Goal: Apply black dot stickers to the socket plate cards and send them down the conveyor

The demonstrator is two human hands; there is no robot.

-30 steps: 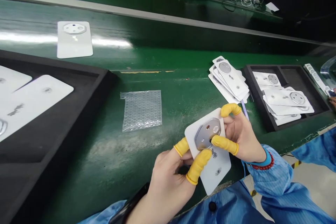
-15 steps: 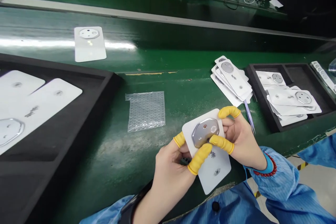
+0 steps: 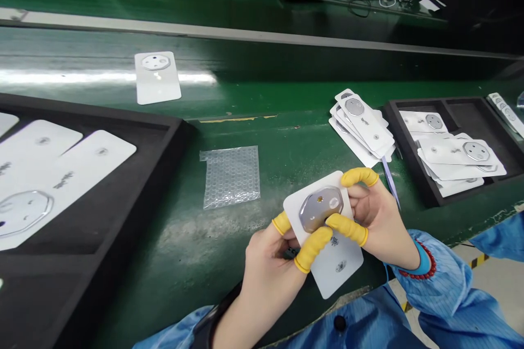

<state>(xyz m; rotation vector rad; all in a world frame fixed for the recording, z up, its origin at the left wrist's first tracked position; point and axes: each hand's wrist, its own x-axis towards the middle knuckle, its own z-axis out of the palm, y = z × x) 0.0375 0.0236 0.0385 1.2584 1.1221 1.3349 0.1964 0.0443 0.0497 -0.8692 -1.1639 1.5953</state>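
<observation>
The left hand (image 3: 272,262) grips one edge of a white panel (image 3: 341,248), thumb on top and fingers behind, while the right hand (image 3: 382,221) grasps its opposite edge, the thumb touching the lower rim of the grey eight-sided plate (image 3: 317,210). The panel is tilted above the near edge of the green bench (image 3: 180,251). Yellow finger covers (image 3: 314,248) sheathe both thumbs and some fingers. A clear bubble-wrap pouch (image 3: 232,177) lies left of the panel; beyond the right hand sits a fanned stack of similar panels (image 3: 366,128), beside a black tray (image 3: 470,114) holding more
</observation>
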